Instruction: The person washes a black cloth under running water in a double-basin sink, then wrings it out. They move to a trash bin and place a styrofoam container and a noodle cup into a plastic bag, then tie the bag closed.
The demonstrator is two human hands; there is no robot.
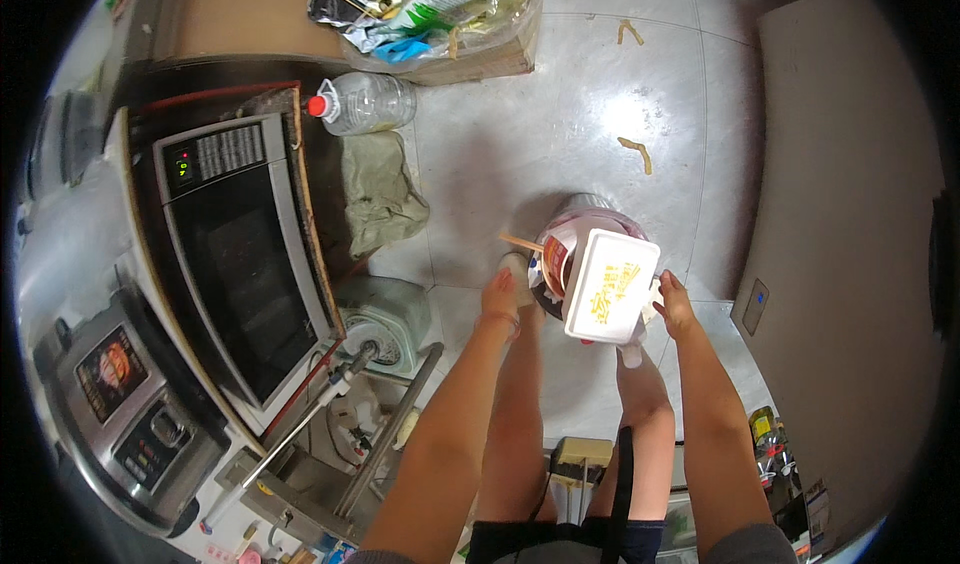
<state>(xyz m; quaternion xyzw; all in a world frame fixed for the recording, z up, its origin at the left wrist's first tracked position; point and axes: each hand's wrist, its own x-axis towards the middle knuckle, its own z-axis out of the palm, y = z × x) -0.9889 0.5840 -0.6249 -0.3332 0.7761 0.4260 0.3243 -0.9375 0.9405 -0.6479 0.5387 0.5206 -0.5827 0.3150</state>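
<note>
A round bin (592, 202) with a liner stands on the floor before me, heaped with waste. On top lies a white takeaway box (613, 286) with yellow writing, tilted, beside a red and white paper cup (555, 264) and a wooden stick (521, 243). My left hand (500, 294) is to the left of the bin, a band at its wrist; whether its fingers touch anything is unclear. My right hand (675, 305) is at the right of the box, its fingers at a pale crumpled piece (652, 301); its grip cannot be made out.
A microwave (232, 264) and a metal rail (390, 429) stand at left. Nearby are a plastic bottle (375, 103), a greenish cloth bag (382, 193) and a cardboard box (480, 65) of rubbish. Scraps (637, 153) lie on the floor; a large grey panel (840, 189) stands at right.
</note>
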